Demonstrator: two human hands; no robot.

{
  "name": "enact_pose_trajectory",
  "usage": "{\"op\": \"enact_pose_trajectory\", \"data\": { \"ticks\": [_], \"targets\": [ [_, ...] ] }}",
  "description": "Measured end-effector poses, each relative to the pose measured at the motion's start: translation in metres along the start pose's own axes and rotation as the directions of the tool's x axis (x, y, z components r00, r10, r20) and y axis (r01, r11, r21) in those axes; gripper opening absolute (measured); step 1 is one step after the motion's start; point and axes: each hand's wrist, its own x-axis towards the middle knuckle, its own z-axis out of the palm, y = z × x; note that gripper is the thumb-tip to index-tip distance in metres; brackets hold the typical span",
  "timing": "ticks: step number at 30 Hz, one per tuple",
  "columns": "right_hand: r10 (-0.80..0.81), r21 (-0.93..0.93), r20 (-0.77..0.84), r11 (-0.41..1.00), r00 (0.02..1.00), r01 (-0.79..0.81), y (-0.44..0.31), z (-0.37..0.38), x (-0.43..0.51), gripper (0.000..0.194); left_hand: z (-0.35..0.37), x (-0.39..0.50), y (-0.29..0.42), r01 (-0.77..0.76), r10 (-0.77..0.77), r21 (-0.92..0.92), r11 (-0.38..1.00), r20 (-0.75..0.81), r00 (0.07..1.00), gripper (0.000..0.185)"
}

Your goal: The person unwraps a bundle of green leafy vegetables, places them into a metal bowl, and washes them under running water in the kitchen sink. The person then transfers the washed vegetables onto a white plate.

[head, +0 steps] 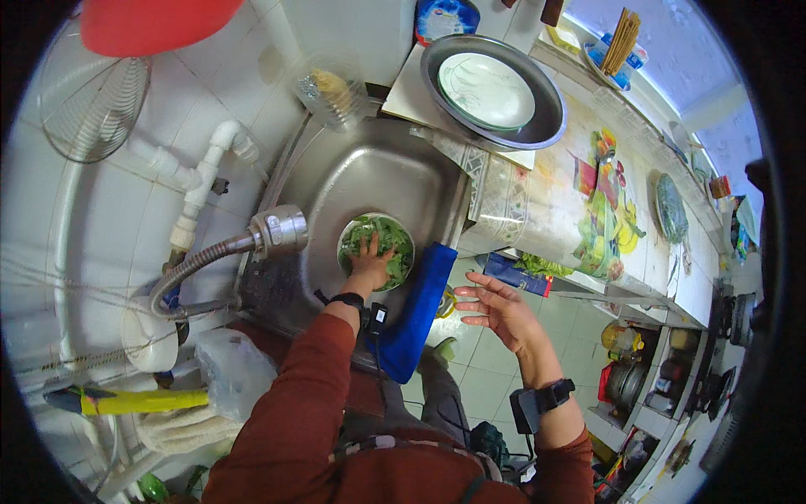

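My left hand [370, 264] rests on chopped leafy greens [397, 233] in a round bowl [412, 252] with a pale rim. Its fingers are spread and point away from me, pressing on the leaves without visibly gripping any. The bowl stands inside a stainless steel sink [359, 170]. My right hand [500, 309] hovers over the floor to the right of the sink, palm turned sideways, fingers apart and wet-looking, holding nothing. Between the two hands a blue cloth [419, 315] drapes over the sink's near right edge.
A flexible metal faucet [277, 232] reaches over the sink from the left. A metal basin [554, 120] with a white plate [485, 88] stands on a board at the back. Right of it runs a counter [548, 201] with a patterned cover. A plastic container [330, 94] sits at the sink's far corner.
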Motion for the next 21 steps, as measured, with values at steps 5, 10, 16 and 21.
{"op": "enact_pose_trajectory", "data": {
  "ticks": [5, 10, 16, 21],
  "targets": [
    [-0.010, 0.004, -0.060, 1.000, 0.998, 0.010, 0.009, -0.002, -0.002, 0.037, 0.015, 0.020, -0.011, 0.064, -0.067, 0.058, 0.996, 0.049, 0.997, 0.054],
    [-0.041, 0.015, -0.052, 0.999, 0.998, 0.042, 0.007, -0.002, -0.002, 0.036, -0.024, 0.018, -0.028, 0.003, -0.065, -0.302, 0.953, -0.195, 0.979, 0.040],
    [-0.070, 0.021, -0.022, 0.997, 0.997, 0.070, -0.002, 0.008, -0.001, 0.035, -0.066, -0.007, -0.033, -0.037, -0.002, -0.242, 0.969, -0.161, 0.987, 0.054],
    [-0.043, 0.008, -0.031, 0.999, 0.999, 0.043, -0.001, 0.013, 0.005, 0.036, -0.033, -0.011, -0.006, -0.123, 0.116, -0.055, 0.991, -0.128, 0.985, 0.079]
  ]
}}
